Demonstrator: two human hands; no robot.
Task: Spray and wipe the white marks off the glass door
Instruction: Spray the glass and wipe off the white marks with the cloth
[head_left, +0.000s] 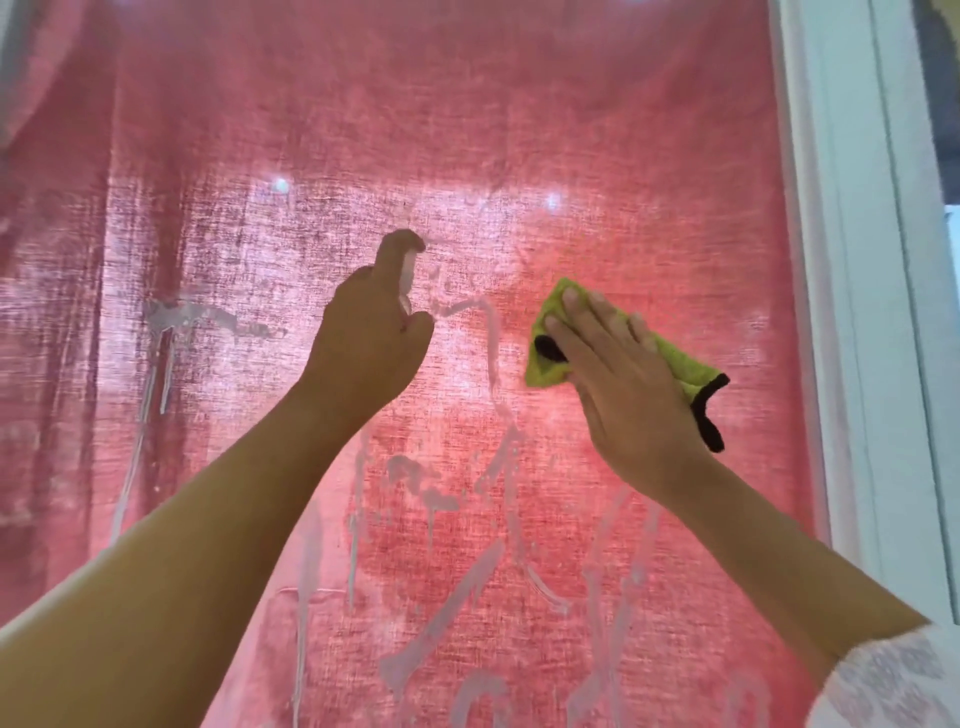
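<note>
Spraying is judged under way: sprayer (407, 273) gripped by left hand (371, 338), cloth (543, 374) pressed under flat right hand (623, 374), marks (491, 338) at centre to be wiped next.

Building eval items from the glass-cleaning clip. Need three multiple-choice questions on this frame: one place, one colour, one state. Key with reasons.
1. Where is the cloth relative to the spray bottle?
A) to its right
B) to its left
C) straight below it

2. The cloth is mainly:
A) blue
B) yellow-green
C) white

3. The right hand is:
A) hanging idle
B) gripping the bottle
C) flat on the cloth against the glass

Key:
1. A: the cloth sits right of the bottle, which the left hand holds.
2. B: yellow-green with black trim.
3. C: straight fingers press the cloth to the glass.
</note>
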